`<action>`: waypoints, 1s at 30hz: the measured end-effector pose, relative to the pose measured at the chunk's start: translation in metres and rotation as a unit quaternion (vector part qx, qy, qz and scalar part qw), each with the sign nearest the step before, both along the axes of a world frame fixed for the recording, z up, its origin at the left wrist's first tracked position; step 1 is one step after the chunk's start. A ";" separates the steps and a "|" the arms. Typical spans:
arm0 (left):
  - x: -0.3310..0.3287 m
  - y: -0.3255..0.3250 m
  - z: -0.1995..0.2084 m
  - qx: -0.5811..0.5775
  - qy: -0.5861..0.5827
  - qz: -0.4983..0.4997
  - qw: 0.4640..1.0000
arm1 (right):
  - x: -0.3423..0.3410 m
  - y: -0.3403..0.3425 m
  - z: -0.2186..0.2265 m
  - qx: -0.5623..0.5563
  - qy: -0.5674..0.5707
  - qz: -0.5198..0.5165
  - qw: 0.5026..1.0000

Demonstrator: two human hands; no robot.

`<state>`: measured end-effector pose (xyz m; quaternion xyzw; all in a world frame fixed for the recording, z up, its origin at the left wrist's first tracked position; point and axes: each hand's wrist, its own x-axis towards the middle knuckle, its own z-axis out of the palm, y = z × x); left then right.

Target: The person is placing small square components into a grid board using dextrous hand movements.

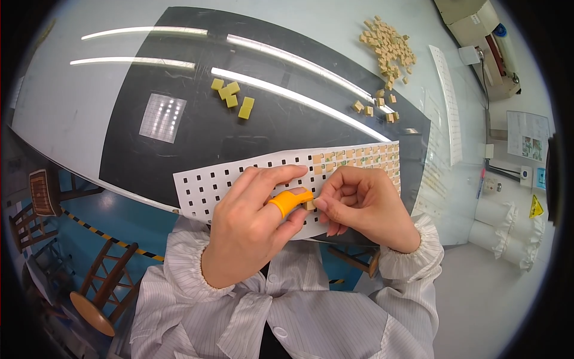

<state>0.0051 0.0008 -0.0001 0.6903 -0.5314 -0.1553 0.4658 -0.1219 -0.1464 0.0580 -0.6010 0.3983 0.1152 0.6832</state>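
Observation:
My left hand (248,215) wears an orange finger cover (289,201) on its index finger. Its index finger and thumb are closed around a small tan block (309,205), just above the white perforated sheet (206,190). My right hand (365,203) meets it from the right, thumb and bent fingers pressed together beside the block; what they pinch is hidden. Rows of small dark rectangles run across the sheet. Tan pieces (359,157) fill rows on its right part, partly covered by my right hand.
On the dark mat (197,131) lie several yellow-green blocks (232,100) and a clear gridded square (162,118). A heap of tan pieces (388,51) lies far right, with loose ones nearer. Another perforated strip (447,102) is at right. Wooden stools (92,311) stand below left.

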 end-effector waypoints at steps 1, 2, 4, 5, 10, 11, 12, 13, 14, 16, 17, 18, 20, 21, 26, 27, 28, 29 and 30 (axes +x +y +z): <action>0.000 0.000 0.000 0.001 0.002 0.002 1.000 | -0.001 0.001 0.000 0.000 0.000 0.000 1.000; 0.000 -0.001 0.000 0.000 0.002 0.001 1.000 | -0.002 0.002 -0.001 -0.020 -0.015 -0.002 1.000; 0.000 -0.002 -0.001 -0.008 -0.003 0.000 1.000 | -0.004 0.002 -0.002 -0.042 -0.030 -0.005 0.999; 0.000 -0.002 0.000 -0.008 -0.003 0.000 1.000 | -0.005 0.001 -0.005 -0.099 -0.037 0.021 0.994; 0.000 -0.001 0.000 -0.012 -0.006 -0.012 1.000 | -0.003 0.007 -0.005 -0.288 -0.049 0.131 0.947; 0.000 -0.001 0.001 -0.013 -0.007 -0.012 1.000 | -0.004 0.007 -0.006 -0.312 -0.074 0.140 0.937; -0.001 -0.002 0.001 -0.015 -0.009 -0.010 1.000 | -0.005 0.008 -0.007 -0.336 -0.098 0.150 0.925; -0.002 -0.001 0.001 -0.016 -0.012 -0.008 1.000 | -0.006 0.008 -0.007 -0.337 -0.100 0.149 0.924; -0.002 -0.002 0.001 -0.017 -0.014 -0.008 1.000 | -0.007 0.008 -0.007 -0.341 -0.105 0.154 0.921; -0.003 -0.003 0.000 -0.016 -0.020 -0.012 1.000 | -0.009 0.008 -0.007 -0.346 -0.113 0.158 0.918; -0.003 -0.003 0.000 -0.016 -0.024 -0.011 1.000 | -0.010 0.009 -0.008 -0.348 -0.116 0.153 0.918; -0.003 -0.003 0.001 -0.006 -0.018 -0.010 1.000 | -0.011 0.008 -0.009 -0.350 -0.119 0.148 0.917; -0.003 -0.003 0.001 0.003 -0.015 -0.007 1.000 | -0.012 0.004 -0.006 -0.329 -0.129 0.145 0.924; -0.003 -0.001 0.002 0.002 -0.013 -0.004 1.000 | -0.012 0.002 -0.005 -0.306 -0.136 0.143 0.931; -0.003 -0.003 0.000 -0.004 -0.019 0.003 1.000 | -0.016 -0.014 -0.004 -0.272 -0.165 0.065 0.946; -0.003 -0.003 0.000 -0.006 -0.020 0.001 1.000 | -0.017 -0.018 -0.006 -0.298 -0.167 0.032 0.939; -0.003 -0.002 0.000 -0.008 -0.021 0.000 1.000 | -0.017 -0.022 -0.007 -0.324 -0.170 0.000 0.931; -0.003 -0.002 -0.001 -0.011 -0.021 0.002 1.000 | -0.017 -0.026 -0.009 -0.347 -0.177 -0.004 0.921; -0.003 -0.002 -0.002 -0.016 -0.023 0.000 1.000 | -0.017 -0.029 -0.012 -0.350 -0.179 -0.001 0.920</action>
